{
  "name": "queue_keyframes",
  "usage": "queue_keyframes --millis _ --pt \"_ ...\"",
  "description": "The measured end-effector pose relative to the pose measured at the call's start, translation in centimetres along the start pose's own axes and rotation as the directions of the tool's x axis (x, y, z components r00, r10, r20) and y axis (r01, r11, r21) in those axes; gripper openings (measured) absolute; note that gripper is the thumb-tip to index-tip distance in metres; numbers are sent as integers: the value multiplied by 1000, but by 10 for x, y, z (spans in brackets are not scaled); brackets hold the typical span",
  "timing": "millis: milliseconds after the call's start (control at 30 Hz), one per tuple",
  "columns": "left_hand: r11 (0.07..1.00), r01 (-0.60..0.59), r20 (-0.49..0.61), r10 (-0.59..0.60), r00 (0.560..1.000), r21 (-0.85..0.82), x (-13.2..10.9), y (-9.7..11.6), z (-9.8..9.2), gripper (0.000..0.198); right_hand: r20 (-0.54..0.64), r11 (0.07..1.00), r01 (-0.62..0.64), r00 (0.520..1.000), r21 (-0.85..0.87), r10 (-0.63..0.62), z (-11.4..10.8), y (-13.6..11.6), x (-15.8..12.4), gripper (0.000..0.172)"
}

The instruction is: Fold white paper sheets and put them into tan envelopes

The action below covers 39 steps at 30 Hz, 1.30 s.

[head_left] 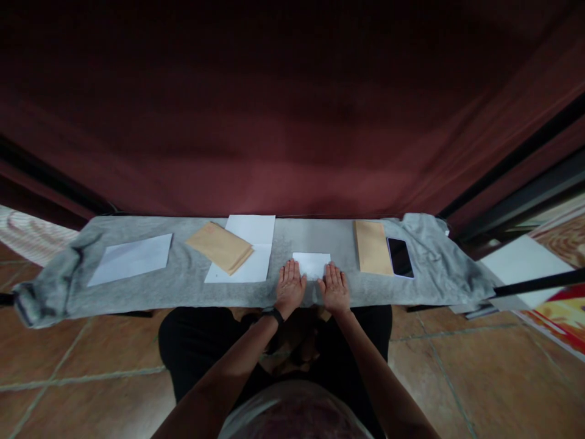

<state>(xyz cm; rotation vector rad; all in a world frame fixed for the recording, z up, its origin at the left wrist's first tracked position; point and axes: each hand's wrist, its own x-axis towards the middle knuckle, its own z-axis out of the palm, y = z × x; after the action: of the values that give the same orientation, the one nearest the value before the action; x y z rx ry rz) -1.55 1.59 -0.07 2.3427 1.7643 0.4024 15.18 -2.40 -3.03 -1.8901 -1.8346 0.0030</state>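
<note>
A small white sheet of paper (312,263), perhaps folded, lies flat on the grey cloth right before me. My left hand (290,286) rests palm down at its left edge, fingers stretched out and pointing away from me. At the right edge lies my right hand (334,289), also flat with its fingers extended. Both thumbs point inward along the paper's near side. Neither hand grips anything. To the left, brown envelopes (220,247) lie slantwise over a larger creased white sheet (250,228). A brown envelope (372,247) is on the right.
Grey cloth (183,294) covers the narrow table. Beside the right envelope lies a phone (400,258) with a dark screen. Another white sheet (131,260) is at the far left. A dark red panel (292,152) rises behind the table's back edge.
</note>
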Motion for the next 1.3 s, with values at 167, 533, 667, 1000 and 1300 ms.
queue_keyframes --millis 167,533,667,1000,1300 --pt "981 -188 48 190 981 -40 19 23 3 62 -17 999 27 999 -39 -27 0 0 0 57" --pt "961 -261 47 258 965 95 38 15 17 60 -88 981 104 989 -162 -119 2 3 0 53" --pt "976 -182 36 179 983 118 35 5 15 61 -108 984 98 987 -148 -115 2 2 -1 55" --pt "975 -187 65 181 981 117 33 2 12 62 50 995 96 994 -22 -94 -1 -19 29 53" --pt "969 -208 81 199 977 134 34 2 11 63 170 994 104 980 -23 -99 11 -35 48 53"
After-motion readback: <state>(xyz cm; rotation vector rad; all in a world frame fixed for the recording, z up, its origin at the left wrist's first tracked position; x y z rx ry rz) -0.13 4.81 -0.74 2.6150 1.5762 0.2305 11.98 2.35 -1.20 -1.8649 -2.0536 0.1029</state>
